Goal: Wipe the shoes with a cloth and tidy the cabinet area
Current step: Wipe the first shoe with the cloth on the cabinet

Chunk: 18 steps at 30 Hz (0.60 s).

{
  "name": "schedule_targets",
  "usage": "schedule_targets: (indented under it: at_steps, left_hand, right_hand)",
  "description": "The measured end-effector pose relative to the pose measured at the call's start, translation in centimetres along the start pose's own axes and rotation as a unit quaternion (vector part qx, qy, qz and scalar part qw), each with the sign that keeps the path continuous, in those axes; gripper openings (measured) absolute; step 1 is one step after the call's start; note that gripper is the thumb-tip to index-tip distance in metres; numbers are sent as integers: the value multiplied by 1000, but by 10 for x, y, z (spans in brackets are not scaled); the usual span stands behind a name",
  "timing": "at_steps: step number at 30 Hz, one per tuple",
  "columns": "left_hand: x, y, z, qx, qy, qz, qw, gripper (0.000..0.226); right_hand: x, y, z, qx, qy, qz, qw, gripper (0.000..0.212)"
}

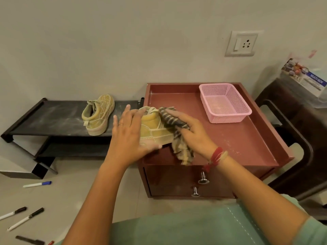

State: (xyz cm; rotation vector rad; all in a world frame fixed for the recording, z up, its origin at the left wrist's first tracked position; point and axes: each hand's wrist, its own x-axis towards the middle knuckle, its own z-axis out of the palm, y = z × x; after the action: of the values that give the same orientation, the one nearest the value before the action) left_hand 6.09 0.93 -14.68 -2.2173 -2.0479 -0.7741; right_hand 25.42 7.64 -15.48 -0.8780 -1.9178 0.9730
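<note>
A tan shoe point(155, 131) lies on its side at the front left corner of the red-brown cabinet top point(235, 138). My left hand point(131, 131) grips it from the left, thumb under the sole. My right hand point(192, 135) presses a striped brown cloth point(174, 121) against the shoe's upper, fingers curled round the cloth; the cloth's tail hangs over the cabinet's front edge. The second tan shoe point(98, 114) stands on the dusty black shoe rack point(53, 119) to the left, untouched.
An empty pink mesh basket point(224, 103) sits at the back right of the cabinet top. Several markers point(37, 184) lie on the floor at the lower left. A dark chair point(290, 131) with a box stands to the right. Two drawer knobs point(203, 179) face me.
</note>
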Motion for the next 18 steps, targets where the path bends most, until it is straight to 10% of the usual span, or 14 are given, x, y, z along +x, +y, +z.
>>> schedule_targets:
  at_steps: [4,8,13,18]
  left_hand:
    - [2,0,2,-37,28,12,999,63]
    - [-2,2,4,-43,15,60,997,59]
    - [-3,3,9,-12,13,78,997,59]
    - [-4,3,8,-24,13,76,997,49]
  right_hand:
    - [2,5,13,-125,-48,-35,990,66]
    - [13,15,-2,-160,14,123,979,61]
    - [2,-12,17,-122,-23,9,992,64]
    - [6,9,0,-195,-11,106,975,64]
